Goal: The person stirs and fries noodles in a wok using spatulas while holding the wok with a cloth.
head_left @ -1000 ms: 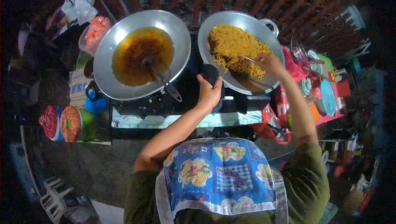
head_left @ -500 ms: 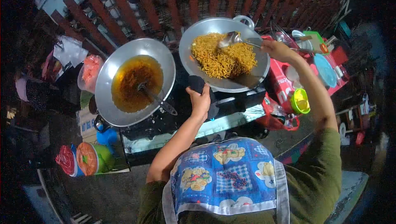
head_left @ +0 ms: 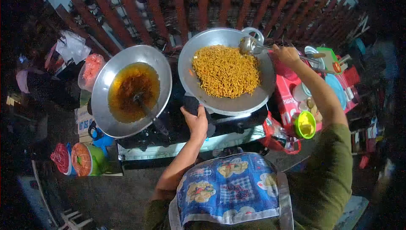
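Observation:
Fried noodles (head_left: pixel 226 71) fill the middle of the right-hand wok (head_left: pixel 188 48). My left hand (head_left: pixel 197 124) is closed around a dark cloth (head_left: pixel 191 104) at the wok's near rim. Above the wok's far right side, my right hand (head_left: pixel 287 55) grips a metal ladle (head_left: pixel 250 45) by its handle. The bowl of the ladle is up by the rim and the ring handle, off the noodles. A second wok (head_left: pixel 101 99) on the left holds brownish oil (head_left: pixel 133 90), with a dark slotted spatula (head_left: pixel 154 118) resting in it and over its rim.
Wooden slats (head_left: pixel 203 5) stand behind the stove. At left are a bag of pinkish food (head_left: pixel 91 69) and a green tub (head_left: pixel 98 162). On the right, a green cup (head_left: pixel 305 125) with yellow contents sits beside a red plastic bag (head_left: pixel 270 130) and several containers.
My right hand has lifted the ladle out of the noodles toward the wok's far right rim. The noodles lie more spread out. The whole view has shifted slightly.

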`<state>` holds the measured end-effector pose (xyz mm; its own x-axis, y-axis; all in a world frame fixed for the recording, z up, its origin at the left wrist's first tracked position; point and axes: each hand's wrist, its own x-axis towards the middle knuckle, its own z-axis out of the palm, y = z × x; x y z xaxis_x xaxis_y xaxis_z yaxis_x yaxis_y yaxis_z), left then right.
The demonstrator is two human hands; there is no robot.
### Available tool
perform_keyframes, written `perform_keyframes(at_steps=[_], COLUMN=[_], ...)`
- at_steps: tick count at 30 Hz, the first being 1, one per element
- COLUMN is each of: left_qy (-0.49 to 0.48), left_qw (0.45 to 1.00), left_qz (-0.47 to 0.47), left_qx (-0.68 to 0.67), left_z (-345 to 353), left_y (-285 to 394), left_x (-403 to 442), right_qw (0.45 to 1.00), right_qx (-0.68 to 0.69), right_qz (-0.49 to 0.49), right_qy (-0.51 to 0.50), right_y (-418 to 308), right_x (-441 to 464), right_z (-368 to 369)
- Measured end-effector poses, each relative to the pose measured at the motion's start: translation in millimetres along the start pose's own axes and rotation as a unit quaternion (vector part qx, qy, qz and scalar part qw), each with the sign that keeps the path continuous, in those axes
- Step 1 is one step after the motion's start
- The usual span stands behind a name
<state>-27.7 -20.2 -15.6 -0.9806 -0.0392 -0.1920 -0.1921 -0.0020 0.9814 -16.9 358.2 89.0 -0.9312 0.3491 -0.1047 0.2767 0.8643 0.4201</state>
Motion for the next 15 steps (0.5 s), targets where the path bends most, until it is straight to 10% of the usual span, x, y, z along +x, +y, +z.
perform_keyframes(at_steps=[15], left_qy=[0.051], left_qw=[0.998], left_qz=[0.012], left_qx=[-0.035], left_z=[7.2], left_y=[2.7], left_x=[-2.9], right_qw=[0.998], right_qx=[-0.041], right_qz=[-0.029], right_qy=[-0.034], right_y=[24.3], right_x=[8.2], right_z=[19.7])
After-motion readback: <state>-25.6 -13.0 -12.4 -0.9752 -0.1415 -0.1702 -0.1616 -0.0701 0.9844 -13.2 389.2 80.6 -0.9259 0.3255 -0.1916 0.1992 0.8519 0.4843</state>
